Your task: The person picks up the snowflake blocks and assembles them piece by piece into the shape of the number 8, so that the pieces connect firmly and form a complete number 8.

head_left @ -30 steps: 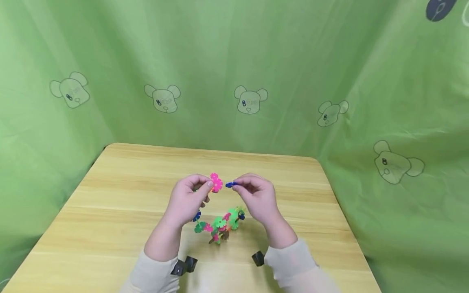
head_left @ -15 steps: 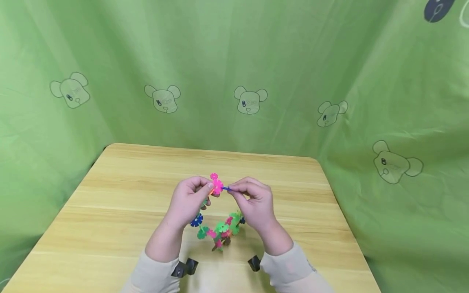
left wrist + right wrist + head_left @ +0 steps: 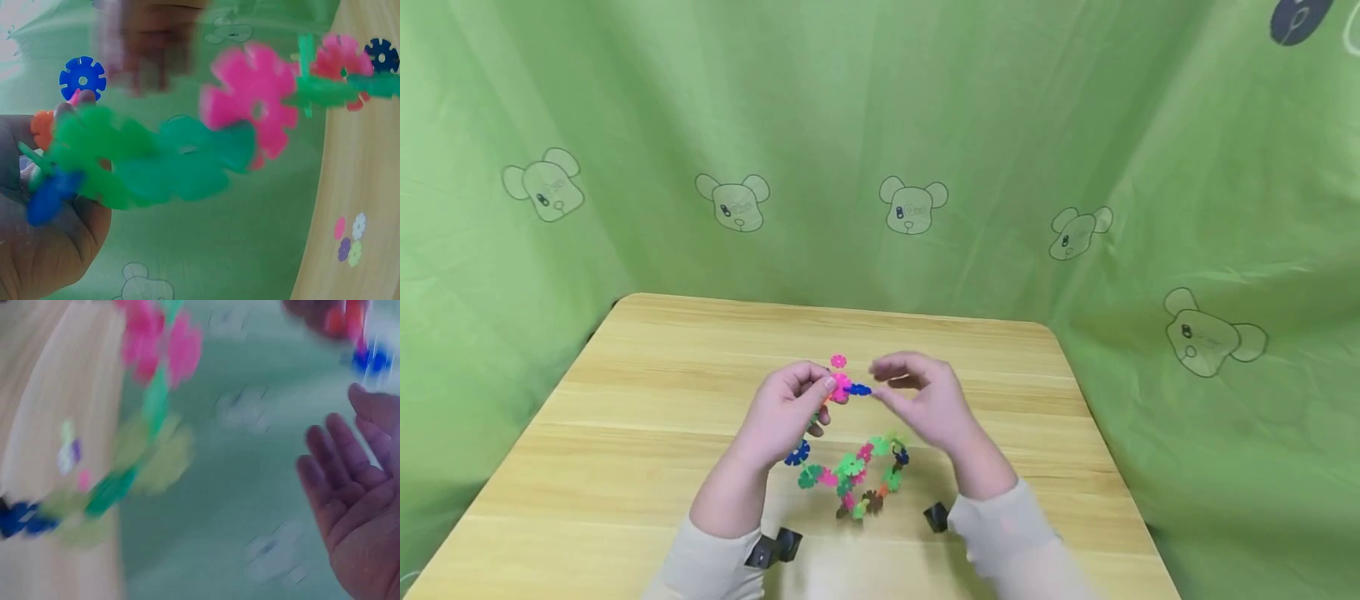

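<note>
My left hand pinches a pink snowflake disc between thumb and fingers. A blue snowflake disc sticks out from the pink disc's right edge, joined to it. From the left hand hangs a looping chain of joined snowflake discs in green, pink, blue, brown and orange. My right hand is just right of the blue disc, fingers spread and holding nothing. In the right wrist view its palm shows, with the blurred blue disc above the fingertips. The left wrist view shows the chain close up, partly blurred.
A wooden table lies beneath, with green curtains printed with bear heads around it. Several loose discs in pink, white, purple and yellow lie on the tabletop. Black wrist devices sit at the sleeves.
The blue disc has come from the right and is now joined to the pink disc. My right hand has let go of it and its fingers have opened. The hanging chain has swung.
</note>
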`<state>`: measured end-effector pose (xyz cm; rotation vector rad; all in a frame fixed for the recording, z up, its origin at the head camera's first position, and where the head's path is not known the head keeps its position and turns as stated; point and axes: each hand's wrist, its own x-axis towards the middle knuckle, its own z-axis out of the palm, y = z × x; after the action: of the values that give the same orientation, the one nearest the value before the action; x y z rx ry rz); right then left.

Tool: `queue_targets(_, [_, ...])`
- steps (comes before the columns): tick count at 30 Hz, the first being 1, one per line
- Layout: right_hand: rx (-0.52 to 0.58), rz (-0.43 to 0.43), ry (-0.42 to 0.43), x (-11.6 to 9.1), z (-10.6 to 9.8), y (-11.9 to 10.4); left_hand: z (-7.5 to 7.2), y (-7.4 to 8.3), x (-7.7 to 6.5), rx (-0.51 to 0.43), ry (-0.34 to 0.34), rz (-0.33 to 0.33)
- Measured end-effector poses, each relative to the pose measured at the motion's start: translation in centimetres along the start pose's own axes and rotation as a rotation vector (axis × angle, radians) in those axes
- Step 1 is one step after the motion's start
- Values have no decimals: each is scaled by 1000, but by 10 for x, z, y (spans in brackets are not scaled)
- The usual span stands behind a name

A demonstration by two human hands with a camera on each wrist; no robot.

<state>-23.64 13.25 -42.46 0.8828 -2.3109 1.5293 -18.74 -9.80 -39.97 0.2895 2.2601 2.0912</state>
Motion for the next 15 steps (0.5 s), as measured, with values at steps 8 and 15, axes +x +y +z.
queue_targets(8, [-156,510,-289,-10,30,114,-8,2,-1,63,-24,13])
queue_targets(15, [-238,480,-473,-9,56,135,-13,2,-1,112,-15,36])
